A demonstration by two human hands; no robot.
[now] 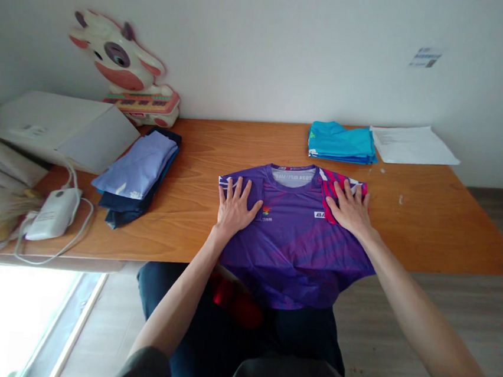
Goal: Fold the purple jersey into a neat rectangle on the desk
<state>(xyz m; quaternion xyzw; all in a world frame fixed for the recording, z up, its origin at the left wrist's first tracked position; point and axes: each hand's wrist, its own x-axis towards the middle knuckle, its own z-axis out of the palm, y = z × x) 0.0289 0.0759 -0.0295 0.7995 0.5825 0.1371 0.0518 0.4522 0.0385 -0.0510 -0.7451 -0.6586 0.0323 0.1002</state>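
A purple T-shirt (293,240) lies face up on the wooden table, its collar away from me and its lower part draping over the near edge toward my lap. My left hand (235,210) rests flat with fingers spread on the left sleeve area, which has white stripes at its tip. On the pink-and-white patterned right sleeve, my right hand (351,209) lies flat, fingers apart. A small logo and white lettering show on the chest between the hands. Something red (238,303), partly hidden, sits below the shirt over my legs.
Folded clothes (140,169) are stacked at the left, near a white box (71,124), a cow-shaped toy keyboard (129,70) and a white device (56,212) with a cable. Folded blue clothing (342,141) and paper sheets (413,145) lie along the table's (443,225) back right.
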